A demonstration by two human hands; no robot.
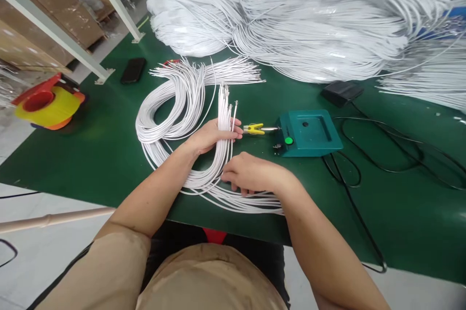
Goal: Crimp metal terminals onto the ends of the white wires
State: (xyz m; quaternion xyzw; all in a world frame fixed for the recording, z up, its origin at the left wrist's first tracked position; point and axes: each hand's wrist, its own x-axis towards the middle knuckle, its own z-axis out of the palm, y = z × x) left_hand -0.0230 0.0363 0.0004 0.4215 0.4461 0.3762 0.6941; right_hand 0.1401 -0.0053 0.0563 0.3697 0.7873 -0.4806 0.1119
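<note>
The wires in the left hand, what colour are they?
The wires are white; the head view shows them best.

Desk [98, 155]: cable coil [146, 113] at centre | box [320, 130] right of coil | adapter [342, 94] behind box | cable heap [320, 38] behind coil and box | phone [133, 71] left of coil, towards back | tape dispenser [49, 106] at left edge

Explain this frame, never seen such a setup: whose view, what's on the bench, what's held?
It's one picture from a head-worn camera looking forward and down. No robot: just a person's bare hands. The left hand holds a white cable bundle near its ends. The right hand is lower, by the cables; its grip is unclear. On the green table are also a teal device with a yellow clip at its side, and large cable piles behind.
</note>
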